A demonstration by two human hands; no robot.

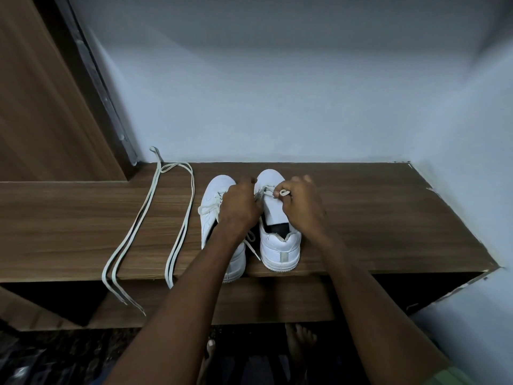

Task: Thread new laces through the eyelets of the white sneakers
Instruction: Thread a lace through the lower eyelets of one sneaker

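Observation:
Two white sneakers stand side by side on the wooden shelf [361, 218], heels toward me. My left hand [238, 204] lies over the left sneaker [213, 201] and reaches across to the lace at the right sneaker's [279, 245] eyelets; its fingertips are hidden. My right hand [299, 201] pinches a loop of that white lace [283, 193] above the right sneaker's tongue. A lace end [251, 243] trails between the two shoes. Two loose white laces [155, 218] lie stretched on the shelf to the left, their ends hanging over the front edge.
A pale wall backs the shelf and closes it off on the right. A wooden door or panel [41, 107] rises at the left. Below the shelf's front edge is a lower wooden ledge [249, 304], and my bare feet [299, 343] stand on a dark floor.

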